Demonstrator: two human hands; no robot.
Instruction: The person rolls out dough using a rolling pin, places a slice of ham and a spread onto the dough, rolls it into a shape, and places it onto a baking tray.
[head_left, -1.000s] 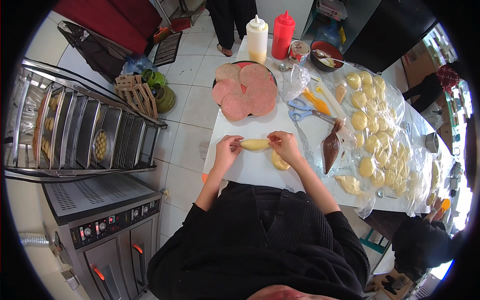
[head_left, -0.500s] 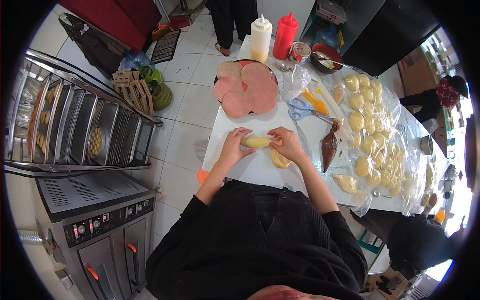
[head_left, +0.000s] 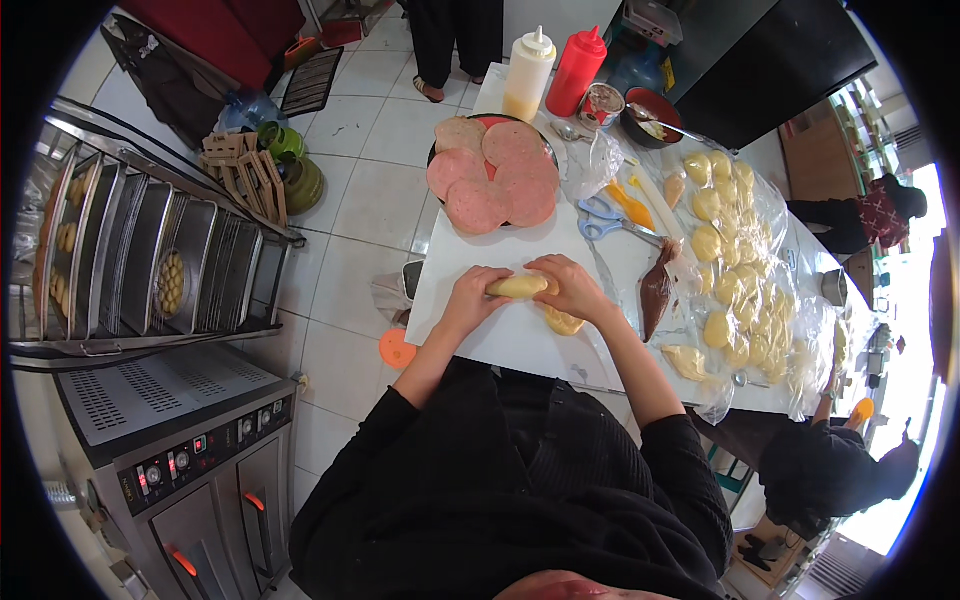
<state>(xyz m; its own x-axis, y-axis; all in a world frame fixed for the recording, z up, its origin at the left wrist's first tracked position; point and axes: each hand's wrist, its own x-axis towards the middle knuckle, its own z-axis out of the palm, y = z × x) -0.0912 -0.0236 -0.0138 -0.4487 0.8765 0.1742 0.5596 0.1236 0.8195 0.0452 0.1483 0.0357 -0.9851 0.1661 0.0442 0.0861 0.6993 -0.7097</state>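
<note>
A pale yellow dough roll [head_left: 518,287] lies lengthwise between my two hands, above the white table [head_left: 478,335]. The fingers of my left hand [head_left: 478,296] curl round its left end. My right hand [head_left: 566,288] grips the right end, covering part of it. Just below my right hand a second piece of dough [head_left: 563,321] rests on the table. Beyond my hands, round pink meat slices [head_left: 500,185] overlap on a dark-rimmed plate. To the right are light-blue scissors [head_left: 598,218] and a piping bag with brown filling [head_left: 656,295].
Several dough balls [head_left: 735,260] sit under clear plastic at the right. A white squeeze bottle [head_left: 528,78], a red squeeze bottle [head_left: 577,72] and a bowl [head_left: 655,117] stand at the back. At left are a tray rack [head_left: 150,255] and an oven [head_left: 190,440]. Other people are nearby.
My hands have come closer together and closed round the ends of the dough roll, which has lifted slightly. The whole view has shifted a little.
</note>
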